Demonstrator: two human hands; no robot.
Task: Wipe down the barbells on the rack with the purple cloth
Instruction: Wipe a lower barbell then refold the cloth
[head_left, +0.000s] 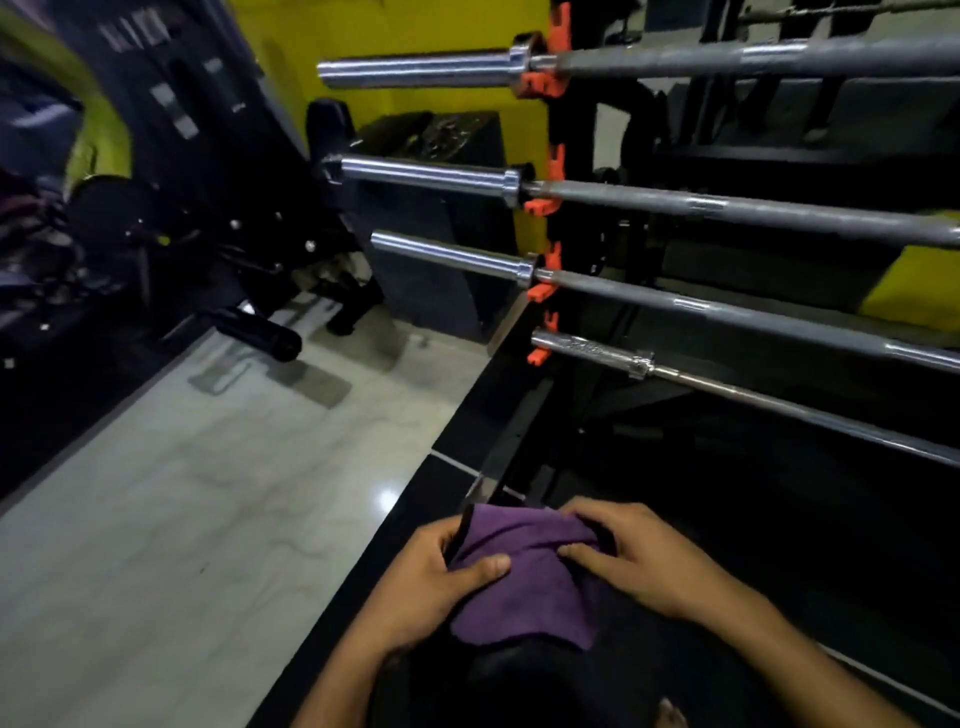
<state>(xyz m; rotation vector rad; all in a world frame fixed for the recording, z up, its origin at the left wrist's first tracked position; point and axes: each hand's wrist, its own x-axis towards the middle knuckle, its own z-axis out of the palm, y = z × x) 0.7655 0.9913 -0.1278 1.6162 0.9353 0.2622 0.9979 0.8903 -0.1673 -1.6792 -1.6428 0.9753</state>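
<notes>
Left hand pinches purple cloth w/ thumb on top; right hand grips its other edge, prob. bunching it into a wiping pad. Cloth sits low, well below barbells on rack, none touched yet

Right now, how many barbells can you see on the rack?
4, stacked on the orange hooks: top barbell, second barbell, third barbell, and lowest barbell, nearest the purple cloth. A thin bar at the top right edge may be another.

Purple cloth between both hands, below barbells
</notes>
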